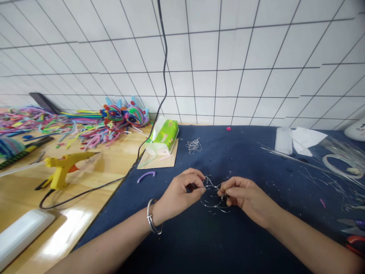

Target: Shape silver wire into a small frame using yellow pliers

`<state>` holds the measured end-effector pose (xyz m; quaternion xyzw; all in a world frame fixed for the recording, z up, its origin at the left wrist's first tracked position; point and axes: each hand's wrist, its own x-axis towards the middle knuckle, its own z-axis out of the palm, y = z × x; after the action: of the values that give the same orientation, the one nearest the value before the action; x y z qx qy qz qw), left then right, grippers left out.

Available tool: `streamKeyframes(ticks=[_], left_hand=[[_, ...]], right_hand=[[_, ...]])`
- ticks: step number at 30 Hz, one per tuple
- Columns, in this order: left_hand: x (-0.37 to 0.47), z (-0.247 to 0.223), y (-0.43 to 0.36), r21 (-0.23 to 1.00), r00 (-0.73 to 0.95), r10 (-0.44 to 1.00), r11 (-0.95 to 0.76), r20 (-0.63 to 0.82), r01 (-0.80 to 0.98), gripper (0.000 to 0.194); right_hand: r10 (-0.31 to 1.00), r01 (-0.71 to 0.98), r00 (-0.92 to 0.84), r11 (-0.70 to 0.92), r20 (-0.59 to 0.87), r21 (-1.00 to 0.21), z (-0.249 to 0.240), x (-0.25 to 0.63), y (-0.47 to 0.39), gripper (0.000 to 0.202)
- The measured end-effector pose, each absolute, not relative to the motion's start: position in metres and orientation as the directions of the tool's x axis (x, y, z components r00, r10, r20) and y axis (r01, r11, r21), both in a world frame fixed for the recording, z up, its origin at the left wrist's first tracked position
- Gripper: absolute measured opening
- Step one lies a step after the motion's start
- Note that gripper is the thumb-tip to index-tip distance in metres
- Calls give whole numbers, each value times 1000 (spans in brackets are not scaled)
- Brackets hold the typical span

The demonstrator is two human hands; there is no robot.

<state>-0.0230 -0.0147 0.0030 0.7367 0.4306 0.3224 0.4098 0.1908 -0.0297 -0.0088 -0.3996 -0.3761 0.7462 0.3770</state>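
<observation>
left fingers point(196, 194) and right fingers point(235, 192) pinch thin wire point(216, 187) above navy cloth point(228, 243).

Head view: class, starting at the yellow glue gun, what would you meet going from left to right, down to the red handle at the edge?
Yellow glue gun → purple curved strip → left hand → thin wire piece → right hand → small pink scrap → red handle.

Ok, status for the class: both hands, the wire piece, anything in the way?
Left hand and right hand: both pinching wire piece. Wire piece: curved, loose ends showing. Nothing seen blocking; wire bundle lies beyond.
</observation>
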Motion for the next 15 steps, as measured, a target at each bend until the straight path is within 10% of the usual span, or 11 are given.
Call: streamKeyframes(ticks=[15], left_hand=[[-24, 3, -17, 972, 528, 849, -105, -22, 209, 11]], right_hand=[[957, 12, -165, -241, -239, -971, 13, 189, -38, 14]])
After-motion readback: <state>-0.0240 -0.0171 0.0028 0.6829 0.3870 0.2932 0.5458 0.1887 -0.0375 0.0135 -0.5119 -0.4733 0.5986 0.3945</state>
